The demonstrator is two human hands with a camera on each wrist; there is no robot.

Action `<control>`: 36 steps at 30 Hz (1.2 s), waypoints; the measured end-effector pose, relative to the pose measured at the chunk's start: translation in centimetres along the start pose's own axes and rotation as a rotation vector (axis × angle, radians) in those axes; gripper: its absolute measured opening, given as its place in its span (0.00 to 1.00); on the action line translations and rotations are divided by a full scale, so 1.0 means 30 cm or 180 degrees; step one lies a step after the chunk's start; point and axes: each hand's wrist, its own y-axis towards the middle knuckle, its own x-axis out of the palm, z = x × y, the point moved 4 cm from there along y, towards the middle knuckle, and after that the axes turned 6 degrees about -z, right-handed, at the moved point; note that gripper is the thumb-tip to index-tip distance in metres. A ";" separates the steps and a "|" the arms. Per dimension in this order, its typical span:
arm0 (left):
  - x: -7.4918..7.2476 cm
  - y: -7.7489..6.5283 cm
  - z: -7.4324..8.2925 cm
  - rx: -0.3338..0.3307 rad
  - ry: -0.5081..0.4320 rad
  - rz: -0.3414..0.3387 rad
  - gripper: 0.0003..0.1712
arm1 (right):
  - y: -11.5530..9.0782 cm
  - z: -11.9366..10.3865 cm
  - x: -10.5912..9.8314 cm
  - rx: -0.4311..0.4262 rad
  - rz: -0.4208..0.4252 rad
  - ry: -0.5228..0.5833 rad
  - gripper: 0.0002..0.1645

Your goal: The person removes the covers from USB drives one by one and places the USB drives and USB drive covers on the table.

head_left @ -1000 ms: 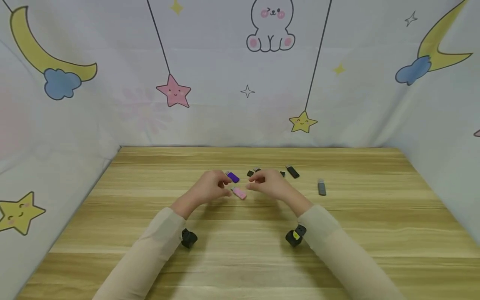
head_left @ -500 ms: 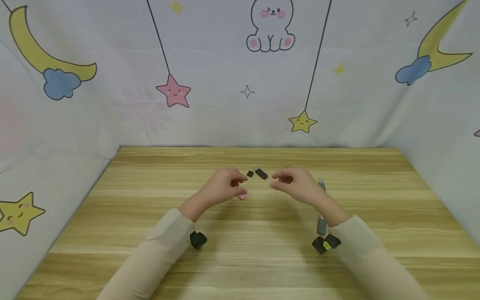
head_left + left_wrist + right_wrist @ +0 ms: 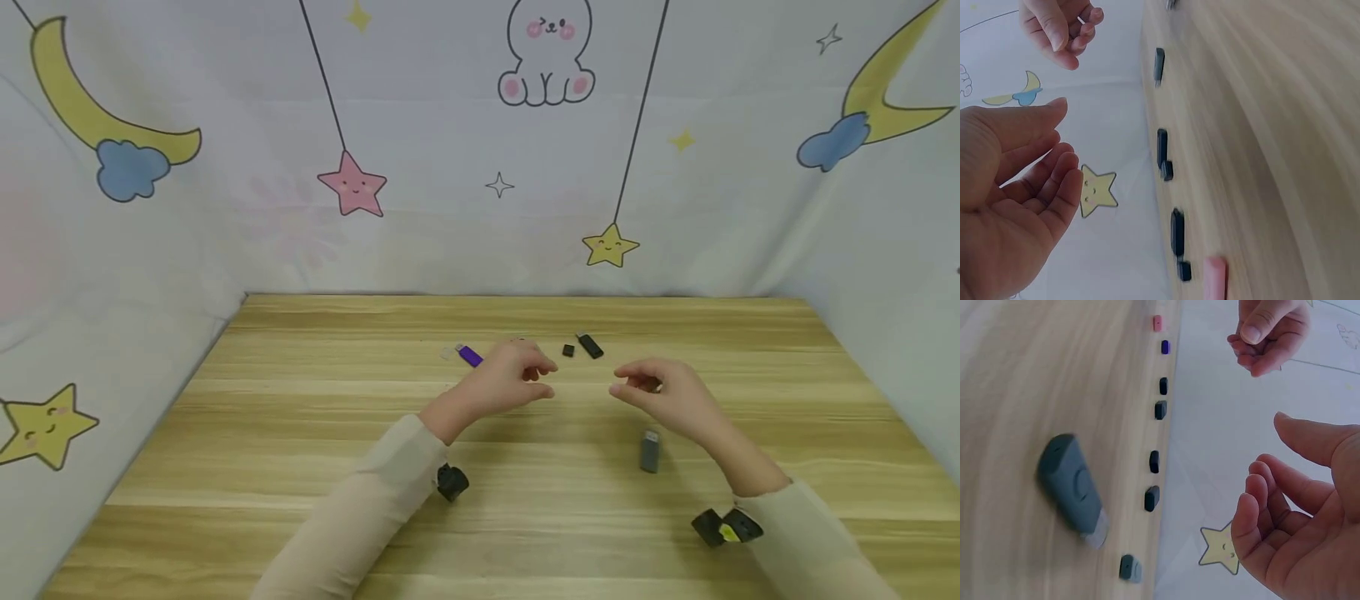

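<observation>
Head view: both hands hover over the table (image 3: pixel 555 533), carrying nothing, touching nothing.

Left hand (image 3: pixel 504 381): thumb and bent fingers apart, medium-wide gap, near right cap (image 3: pixel 568 351) and right black stick (image 3: pixel 591 346). Right hand (image 3: pixel 667 396): similar shape, gap unfilled; near grey stick (image 3: pixel 650 452) lies flat on the person's side of it, plug pointing away.

Step, judged: between grips, hands poised among sticks. A grip from here would call for lowering a hand until thumb and fingers straddle one stick, then narrowing to a pinch; caps look small enough to need fingertips only.

Pose: forearms slant in from the bottom, hands roughly facing each other, thumbs nearer the person, fingers beyond, fingertips of the two well apart.

Purple stick (image 3: pixel 470 356) lies left of the left hand. Left wrist view: left black stick (image 3: pixel 1177 232) with left cap (image 3: pixel 1184 271) just beside it, pink stick (image 3: pixel 1215 278) cut off by the frame. Right wrist view: far grey stick (image 3: pixel 1129 567) beyond the near one.
</observation>
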 end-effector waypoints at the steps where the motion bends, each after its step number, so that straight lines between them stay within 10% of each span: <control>1: 0.009 0.009 0.005 0.0017 -0.0003 -0.0028 0.18 | -0.009 0.008 -0.001 0.0016 0.0002 0.0000 0.23; 19: 0.183 0.193 0.120 0.0466 0.0253 -0.0359 0.16 | -0.151 0.136 -0.014 0.0317 0.0077 -0.0012 0.23; 36: 0.289 0.240 0.080 0.0252 0.0267 -0.0678 0.15 | -0.162 0.181 0.057 0.0476 -0.0244 -0.0085 0.26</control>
